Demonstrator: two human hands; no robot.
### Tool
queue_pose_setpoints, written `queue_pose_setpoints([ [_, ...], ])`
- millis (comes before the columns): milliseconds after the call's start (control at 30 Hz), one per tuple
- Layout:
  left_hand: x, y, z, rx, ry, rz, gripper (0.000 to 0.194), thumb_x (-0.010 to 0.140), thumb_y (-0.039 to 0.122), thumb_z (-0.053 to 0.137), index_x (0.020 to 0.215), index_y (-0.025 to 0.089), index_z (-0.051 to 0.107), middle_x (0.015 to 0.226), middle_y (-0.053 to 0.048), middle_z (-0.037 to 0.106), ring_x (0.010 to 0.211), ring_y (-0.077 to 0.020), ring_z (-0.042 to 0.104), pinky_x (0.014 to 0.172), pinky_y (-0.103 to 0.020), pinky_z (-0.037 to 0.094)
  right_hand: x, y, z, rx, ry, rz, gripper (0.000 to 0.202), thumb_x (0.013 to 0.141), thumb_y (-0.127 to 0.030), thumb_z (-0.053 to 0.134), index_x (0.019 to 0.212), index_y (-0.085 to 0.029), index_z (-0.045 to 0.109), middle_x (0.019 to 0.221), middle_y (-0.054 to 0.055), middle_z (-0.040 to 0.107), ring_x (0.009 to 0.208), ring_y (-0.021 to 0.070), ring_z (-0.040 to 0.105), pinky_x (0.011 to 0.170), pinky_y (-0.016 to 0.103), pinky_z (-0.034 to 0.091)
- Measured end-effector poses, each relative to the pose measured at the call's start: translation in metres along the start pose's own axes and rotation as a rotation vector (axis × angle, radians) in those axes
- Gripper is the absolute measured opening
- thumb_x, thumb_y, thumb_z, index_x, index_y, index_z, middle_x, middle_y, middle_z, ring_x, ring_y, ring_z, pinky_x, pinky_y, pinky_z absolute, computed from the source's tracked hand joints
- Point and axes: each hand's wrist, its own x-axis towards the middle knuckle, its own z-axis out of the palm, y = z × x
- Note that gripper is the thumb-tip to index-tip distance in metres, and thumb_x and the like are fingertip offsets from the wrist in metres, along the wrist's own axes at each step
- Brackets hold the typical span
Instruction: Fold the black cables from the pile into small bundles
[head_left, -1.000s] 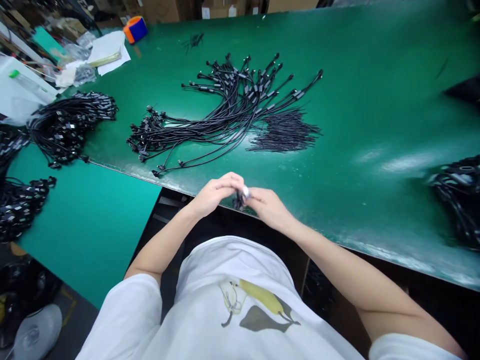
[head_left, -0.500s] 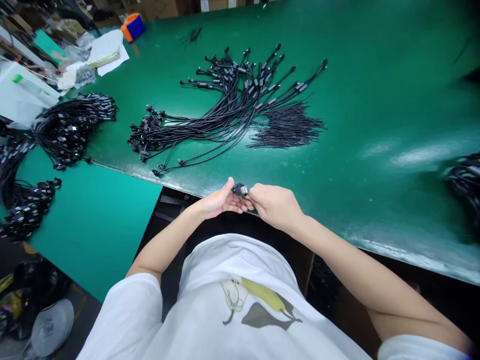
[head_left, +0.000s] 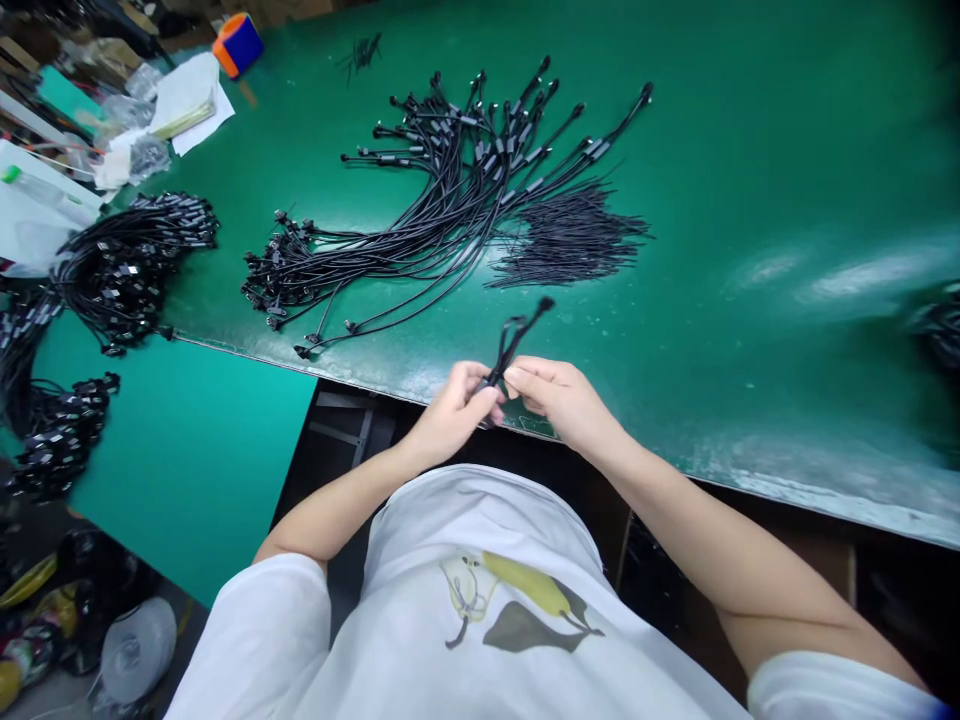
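Observation:
A folded black cable (head_left: pixel 517 335) stands up out of my left hand (head_left: pixel 456 408), whose thumb and fingers are closed round its lower part. The cable's dark tip points away from me, over the table edge. My right hand (head_left: pixel 561 396) pinches at the cable's side with thumb and forefinger; whether a thin tie is also between these fingertips is too small to tell. Beyond the hands lies a loose bundle of black cables (head_left: pixel 405 240) with small connectors at both ends. Right beside that bundle is a pile of thin black ties (head_left: pixel 574 235).
More black cable bundles lie at the left, one on the green table (head_left: pixel 135 265) and another on a lower green surface (head_left: pixel 225 420). Papers (head_left: pixel 187 105), a bottle with a green cap (head_left: pixel 45 195) and an orange-and-blue object (head_left: pixel 238 45) are at the back left. Dark cables (head_left: pixel 941 325) sit at the right edge.
My left hand has gone from palm up with fingers spread to closed round the cable. The cable's folded end now sticks up between the hands, where a connector showed before.

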Motion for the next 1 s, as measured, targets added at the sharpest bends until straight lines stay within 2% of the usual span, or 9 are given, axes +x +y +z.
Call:
queue_pose_setpoints([
  [133,0.005,0.003,-0.004,-0.133,-0.016,-0.043,0.035,0.089,0.045,0.06,0.107,0.016,0.052,0.077,0.002,0.056,0.056,-0.0073,0.049,0.053,-0.022,0.043,-0.001,-0.007,-0.007,-0.611,0.316,-0.247,0.037,0.098,-0.043,0.046,0.075,-0.018,0.061,0.08,0.009,0.062,0.077,0.0214,0.056,0.071,0.034,0.04],
  [233,0.009,0.004,-0.006,-0.167,-0.014,-0.067,0.045,0.086,0.049,0.064,0.113,0.014,0.056,0.075,0.001,0.056,0.055,-0.0076,0.047,0.045,-0.02,0.036,0.004,-0.008,-0.013,-0.872,0.447,-0.46,0.02,0.096,-0.033,0.053,0.104,-0.021,0.067,0.116,0.014,0.064,0.112,0.0297,0.055,0.099,0.047,0.036],
  [300,0.012,0.005,-0.008,-0.147,0.004,-0.054,0.046,0.087,0.052,0.062,0.113,0.013,0.059,0.076,0.0,0.057,0.055,-0.0073,0.047,0.044,-0.02,0.036,0.009,-0.004,-0.018,-0.938,0.335,-0.605,0.026,0.097,-0.023,0.049,0.119,-0.026,0.062,0.128,0.01,0.062,0.126,0.0286,0.049,0.113,0.054,0.019],
  [367,0.015,0.006,-0.011,-0.107,0.004,-0.053,0.049,0.091,0.058,0.052,0.105,0.012,0.062,0.072,0.0,0.058,0.05,-0.0066,0.046,0.043,-0.021,0.036,0.013,0.004,-0.023,-0.957,0.154,-0.661,0.031,0.099,-0.019,0.042,0.122,-0.025,0.06,0.122,0.007,0.065,0.122,0.0252,0.053,0.115,0.055,0.014],
  [500,0.024,0.006,-0.015,-0.042,-0.04,-0.16,0.067,0.094,0.07,0.031,0.09,0.012,0.064,0.061,0.0,0.058,0.042,-0.0073,0.045,0.041,-0.021,0.037,0.015,0.02,-0.037,-1.008,-0.081,-0.567,0.034,0.1,-0.032,0.041,0.123,-0.015,0.061,0.1,0.011,0.067,0.087,0.0223,0.058,0.091,0.04,0.038],
  [600,0.029,0.004,-0.018,0.005,-0.067,-0.223,0.072,0.092,0.074,0.028,0.084,0.012,0.064,0.06,-0.002,0.061,0.044,-0.009,0.05,0.043,-0.021,0.04,0.009,0.025,-0.041,-1.129,-0.095,-0.552,0.04,0.101,-0.043,0.041,0.119,-0.015,0.063,0.087,0.01,0.062,0.072,0.0204,0.052,0.066,0.033,0.032],
  [767,0.03,0.006,-0.026,0.237,-0.275,-0.208,0.065,0.092,0.069,0.037,0.087,0.011,0.066,0.077,-0.009,0.07,0.065,-0.015,0.064,0.064,-0.027,0.052,-0.001,0.024,-0.032,-1.16,-0.111,-0.557,0.035,0.101,-0.043,0.044,0.103,-0.016,0.067,0.078,0.008,0.058,0.066,0.0194,0.048,0.061,0.033,0.026],
  [900,0.023,0.015,-0.028,0.654,-0.427,-0.043,0.027,0.09,0.043,0.061,0.096,0.018,0.068,0.094,-0.006,0.073,0.09,-0.0205,0.066,0.082,-0.03,0.048,-0.003,0.017,-0.031,-0.847,-0.212,-0.453,0.022,0.097,-0.033,0.054,0.108,-0.017,0.065,0.086,0.007,0.063,0.076,0.0195,0.058,0.066,0.03,0.036],
  [1000,0.017,0.021,-0.026,0.544,-0.484,-0.14,0.018,0.091,0.035,0.059,0.094,0.018,0.063,0.082,-0.003,0.069,0.076,-0.017,0.066,0.073,-0.028,0.049,0.0,0.009,-0.04,-0.422,-0.226,-0.292,0.03,0.09,-0.029,0.061,0.118,-0.019,0.061,0.098,0.006,0.068,0.089,0.0196,0.063,0.077,0.03,0.045],
])
